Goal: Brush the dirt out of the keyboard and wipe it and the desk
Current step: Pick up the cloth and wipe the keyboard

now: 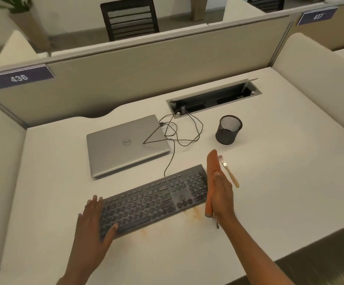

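Keyboard (156, 200) sits lower centre of frame, left hand (93, 221) flat on its left end, right hand (222, 198) pressing an orange cloth (211, 167) straight-fingered against its right edge (brush (229, 171) just beside), probably best braced firmly while wiping along that edge.

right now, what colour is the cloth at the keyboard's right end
Orange: the cloth shows best in the head view.

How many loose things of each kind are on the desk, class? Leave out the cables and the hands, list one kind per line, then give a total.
Laptop: 1
Keyboard: 1
Brush: 1
Cloth: 1
Cup: 1
Total: 5
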Available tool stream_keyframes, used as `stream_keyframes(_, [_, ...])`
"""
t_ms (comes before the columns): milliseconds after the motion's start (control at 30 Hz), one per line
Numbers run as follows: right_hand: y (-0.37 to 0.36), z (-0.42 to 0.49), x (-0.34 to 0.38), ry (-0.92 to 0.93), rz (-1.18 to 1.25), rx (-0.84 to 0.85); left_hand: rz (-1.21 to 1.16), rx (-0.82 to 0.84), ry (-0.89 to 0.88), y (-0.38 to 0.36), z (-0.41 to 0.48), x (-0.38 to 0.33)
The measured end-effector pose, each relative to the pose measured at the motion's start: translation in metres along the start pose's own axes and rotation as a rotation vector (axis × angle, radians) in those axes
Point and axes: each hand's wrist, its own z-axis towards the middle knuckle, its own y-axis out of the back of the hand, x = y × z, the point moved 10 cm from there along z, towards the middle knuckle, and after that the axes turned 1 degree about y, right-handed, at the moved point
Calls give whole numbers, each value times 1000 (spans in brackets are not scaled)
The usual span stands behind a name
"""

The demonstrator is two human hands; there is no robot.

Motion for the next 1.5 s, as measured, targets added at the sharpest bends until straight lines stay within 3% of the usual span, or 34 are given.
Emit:
stream_keyframes(133, [-34,13,-10,81,-140,11,-88,92,51,9,2,36])
stream_keyframes(300, [-57,23,-46,60,-481,57,-195,218,39,11,4,47])
stream_keyframes(400, [-70,16,-28,178,-721,40,-255,278,12,8,4,48])
stream_keyframes(567, [-93,16,-35,316,-922,107,-214,328,-37,-7,7,61])
stream_keyframes(1500, [-209,-41,-74,357,-1033,73,-277,267,-106,-9,17,84])
